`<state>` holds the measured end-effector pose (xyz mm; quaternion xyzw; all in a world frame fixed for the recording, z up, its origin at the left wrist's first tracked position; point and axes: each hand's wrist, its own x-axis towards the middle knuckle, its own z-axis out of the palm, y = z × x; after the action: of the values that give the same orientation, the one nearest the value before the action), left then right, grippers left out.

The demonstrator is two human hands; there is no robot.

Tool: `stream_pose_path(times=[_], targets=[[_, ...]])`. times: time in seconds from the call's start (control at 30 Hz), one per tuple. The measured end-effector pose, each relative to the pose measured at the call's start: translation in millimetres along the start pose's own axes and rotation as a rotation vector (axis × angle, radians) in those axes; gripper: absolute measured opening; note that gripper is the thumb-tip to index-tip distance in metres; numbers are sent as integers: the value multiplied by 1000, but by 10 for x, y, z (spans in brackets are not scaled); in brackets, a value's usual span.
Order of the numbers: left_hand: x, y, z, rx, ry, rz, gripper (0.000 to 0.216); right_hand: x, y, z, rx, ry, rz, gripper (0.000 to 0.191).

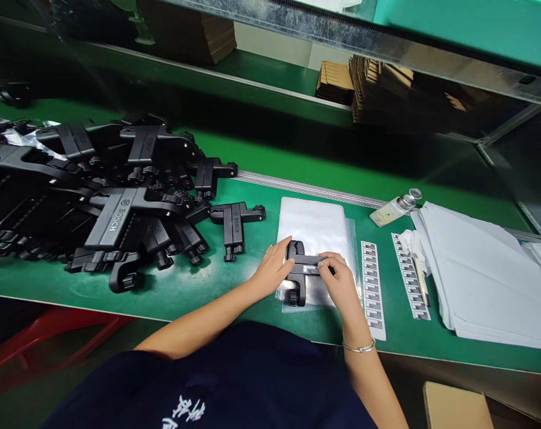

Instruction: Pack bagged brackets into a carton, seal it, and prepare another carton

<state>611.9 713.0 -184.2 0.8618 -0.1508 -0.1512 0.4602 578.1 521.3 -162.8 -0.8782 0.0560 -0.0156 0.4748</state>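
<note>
A black plastic clamp part (299,269) lies on a stack of clear plastic bags (316,229) on the green bench (235,292). My left hand (273,268) steadies its left side, fingers curled against it. My right hand (339,280) pinches a small label on the part's right arm. A single black part (235,223) lies just left of the bags. A big heap of the same black parts (105,196) fills the bench's left half.
Two strips of small labels (372,286) (409,274) lie right of the bags. A small bottle (393,208) lies behind them. Folded white sheets (485,280) cover the right end. Cardboard stacks (378,83) sit on the far shelf. A cardboard box (453,408) stands below right.
</note>
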Motion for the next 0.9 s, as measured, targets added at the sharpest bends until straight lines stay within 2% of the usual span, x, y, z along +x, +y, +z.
stream_pose_path(times=[0.9], targets=[[0,-9,5,-16,-5,-8,58,14,-4,4,4,2,-8,20]])
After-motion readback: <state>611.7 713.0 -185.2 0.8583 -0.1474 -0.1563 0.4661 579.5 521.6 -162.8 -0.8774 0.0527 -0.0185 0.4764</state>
